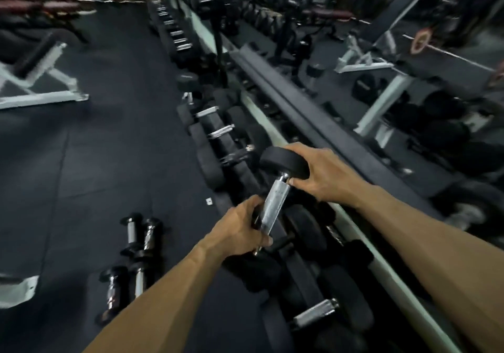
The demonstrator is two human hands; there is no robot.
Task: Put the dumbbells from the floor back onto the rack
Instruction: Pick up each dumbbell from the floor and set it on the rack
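Gripping one dumbbell [275,202] above the rack [321,131], left hand [240,230] curls round its lower end, right hand [324,174] clasps its upper head.

Your two hands hold a dumbbell [278,191] above the rack [300,257], which runs away from you on your right. Four dumbbells [131,260] lie on the floor [95,161] to your left. A bench [41,79] stands farther off, left.
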